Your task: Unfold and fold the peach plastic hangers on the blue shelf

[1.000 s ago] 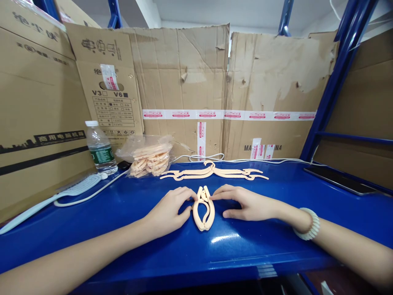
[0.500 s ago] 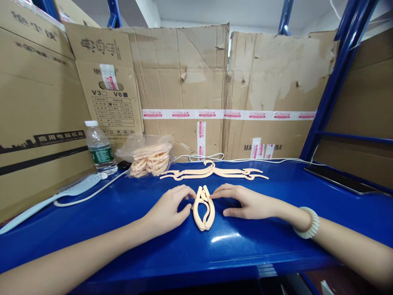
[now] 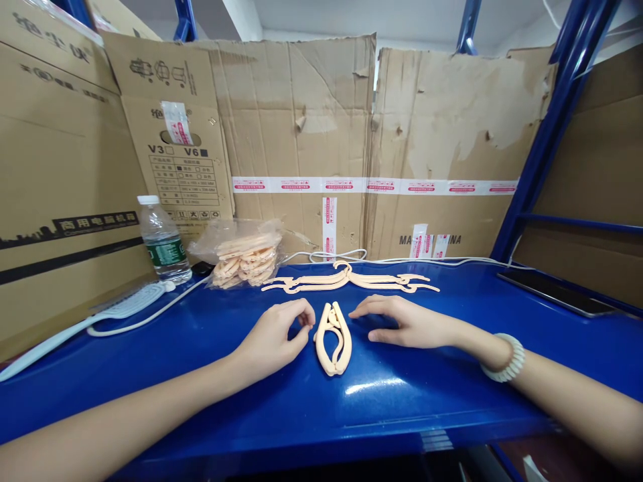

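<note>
A folded cream plastic hanger [image 3: 343,355] lies on the blue table [image 3: 402,408] between my two hands. Just left of it is my left hand [image 3: 278,331], fingers curled and a little apart from the thumb, holding nothing. On the other side my right hand [image 3: 394,320] hovers with its fingers stretched toward the hanger, empty and not touching it. Behind the folded hanger lie unfolded cream hangers [image 3: 321,278], side by side, their arms spread out left and right and a hook at the middle.
Back left stand a clear bag of folded hangers [image 3: 246,258] and a water bottle [image 3: 163,241]. A light blue hairbrush [image 3: 115,311] lies at the left beside a white cable [image 3: 145,326]. A dark tablet-like device [image 3: 555,292] rests at the right. Cardboard panels [image 3: 301,134] wall the back.
Both hands have drawn back from the folded hanger, the left slightly leftward and the right slightly rightward. Their fingertips no longer touch it. The hanger has stayed in place.
</note>
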Demonstrator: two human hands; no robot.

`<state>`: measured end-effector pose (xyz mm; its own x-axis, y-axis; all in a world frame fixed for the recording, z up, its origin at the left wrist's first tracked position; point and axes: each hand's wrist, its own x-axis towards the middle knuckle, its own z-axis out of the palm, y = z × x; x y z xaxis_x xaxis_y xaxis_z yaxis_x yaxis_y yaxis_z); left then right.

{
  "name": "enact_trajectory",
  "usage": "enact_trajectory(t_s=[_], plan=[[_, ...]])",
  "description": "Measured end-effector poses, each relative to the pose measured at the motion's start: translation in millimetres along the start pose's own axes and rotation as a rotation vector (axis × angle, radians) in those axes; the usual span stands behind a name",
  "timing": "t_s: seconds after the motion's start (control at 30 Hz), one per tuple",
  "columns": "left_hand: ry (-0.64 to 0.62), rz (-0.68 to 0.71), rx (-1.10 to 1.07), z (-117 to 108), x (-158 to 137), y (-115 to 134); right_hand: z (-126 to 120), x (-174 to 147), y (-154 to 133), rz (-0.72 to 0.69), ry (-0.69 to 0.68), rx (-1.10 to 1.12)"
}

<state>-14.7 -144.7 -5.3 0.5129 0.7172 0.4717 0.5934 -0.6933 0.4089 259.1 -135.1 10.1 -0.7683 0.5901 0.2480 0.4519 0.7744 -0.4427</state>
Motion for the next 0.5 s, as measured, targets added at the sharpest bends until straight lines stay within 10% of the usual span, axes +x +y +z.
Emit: enact_trajectory(t_s=[0.5], plan=[[-0.016,-0.036,-0.038,-1.2,-0.4,0.9,-20.0,-4.1,32.1,0.144,0.142,-0.357]])
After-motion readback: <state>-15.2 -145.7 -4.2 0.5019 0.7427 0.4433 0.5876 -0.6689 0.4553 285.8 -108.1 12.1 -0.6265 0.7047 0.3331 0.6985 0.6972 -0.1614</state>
